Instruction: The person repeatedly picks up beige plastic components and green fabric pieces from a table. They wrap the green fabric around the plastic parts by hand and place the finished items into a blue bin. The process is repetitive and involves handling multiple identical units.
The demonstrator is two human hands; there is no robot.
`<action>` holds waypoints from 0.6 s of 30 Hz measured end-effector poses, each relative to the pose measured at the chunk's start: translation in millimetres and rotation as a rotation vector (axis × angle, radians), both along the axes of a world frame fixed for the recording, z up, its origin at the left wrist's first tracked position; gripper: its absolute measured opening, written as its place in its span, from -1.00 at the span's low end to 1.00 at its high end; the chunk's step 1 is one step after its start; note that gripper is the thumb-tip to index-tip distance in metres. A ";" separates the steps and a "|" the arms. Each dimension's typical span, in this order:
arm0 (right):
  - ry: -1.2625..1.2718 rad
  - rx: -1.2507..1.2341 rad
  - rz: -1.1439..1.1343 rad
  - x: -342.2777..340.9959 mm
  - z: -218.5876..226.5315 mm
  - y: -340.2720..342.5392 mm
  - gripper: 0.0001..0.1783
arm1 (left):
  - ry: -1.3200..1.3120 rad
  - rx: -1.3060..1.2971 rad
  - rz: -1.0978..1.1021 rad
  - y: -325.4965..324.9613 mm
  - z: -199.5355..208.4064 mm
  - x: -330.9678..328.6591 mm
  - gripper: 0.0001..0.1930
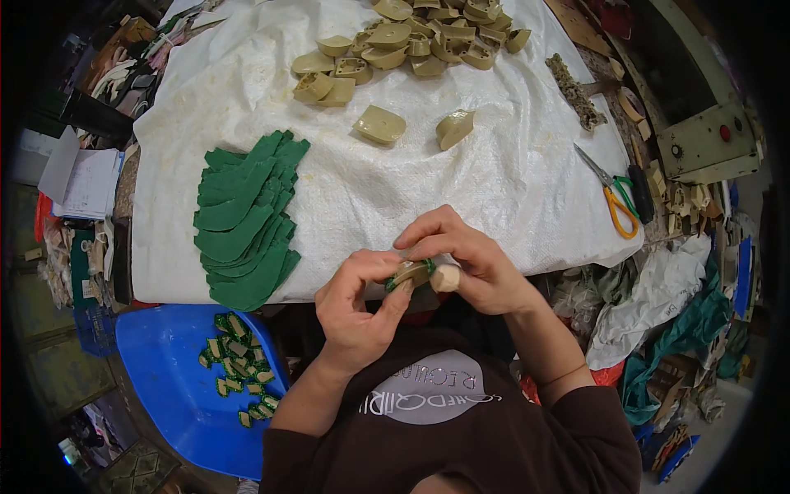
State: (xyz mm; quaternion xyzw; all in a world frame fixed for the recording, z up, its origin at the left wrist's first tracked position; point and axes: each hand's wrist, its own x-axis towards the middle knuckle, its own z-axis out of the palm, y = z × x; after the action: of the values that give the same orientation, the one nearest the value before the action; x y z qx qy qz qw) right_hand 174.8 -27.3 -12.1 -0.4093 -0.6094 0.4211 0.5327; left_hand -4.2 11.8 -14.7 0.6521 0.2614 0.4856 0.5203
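Between my two hands, just off the table's near edge, is a small beige shoe heel (413, 273) with shiny green material along its edges. My left hand (355, 303) pinches it between thumb and fingers from the left. My right hand (481, 267) is closed at its right side, fingertips on the green edge. A pale, blocky piece (446, 278) shows at my right thumb; whether it is a wrap or a separate thing I cannot tell. To the left lies a stack of cut green fabric pieces (247, 218). Two bare beige heels (380, 125) lie farther off.
A heap of beige heels (387, 37) covers the table's far side. Orange-handled scissors (619, 210) rest at the right edge, near a ragged strip (576, 90). Below left, a blue basin (164, 370) holds several green-covered heels (234, 362). Crumpled bags (658, 305) lie right of the table.
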 end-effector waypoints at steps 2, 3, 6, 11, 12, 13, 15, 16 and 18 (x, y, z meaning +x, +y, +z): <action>-0.250 0.167 -0.170 -10.0 8.0 4.4 -0.86 | -0.008 -0.053 -0.033 -3.4 -2.7 1.7 -0.81; -0.241 0.170 -0.205 -14.3 7.1 4.4 -0.86 | -0.009 -0.079 -0.049 -4.5 -3.7 2.0 -0.80; -0.092 0.092 -0.255 -22.1 3.9 2.2 -0.86 | -0.046 -0.106 -0.026 -3.3 -3.5 4.8 -0.80; -0.236 0.178 -0.283 -17.7 11.6 3.2 -0.88 | 0.059 -0.053 0.013 -4.7 3.8 4.6 -0.83; -0.376 0.271 -0.338 -16.3 13.5 2.2 -0.89 | 0.061 -0.050 0.023 -4.7 6.4 7.7 -0.84; -0.517 0.362 -0.392 -15.7 15.2 1.0 -0.90 | 0.114 0.040 0.055 -3.0 10.3 9.5 -0.84; -0.383 0.313 -0.359 -17.7 16.1 -0.9 -0.94 | 0.226 0.216 0.128 -0.1 16.6 8.9 -0.82; -0.273 0.275 -0.299 -15.1 14.7 -1.5 -0.92 | 0.218 0.193 0.115 -0.3 16.4 7.9 -0.81; -0.076 0.214 -0.108 -4.2 7.6 -2.5 -0.75 | 0.154 0.181 0.105 -0.3 13.1 6.6 -0.85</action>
State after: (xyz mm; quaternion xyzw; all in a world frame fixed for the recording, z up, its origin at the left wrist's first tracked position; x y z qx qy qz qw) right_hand 170.6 -29.9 -4.6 -0.3980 -0.6476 0.3084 0.5720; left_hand 2.4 11.5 -1.7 0.7171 0.2894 0.4824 0.4114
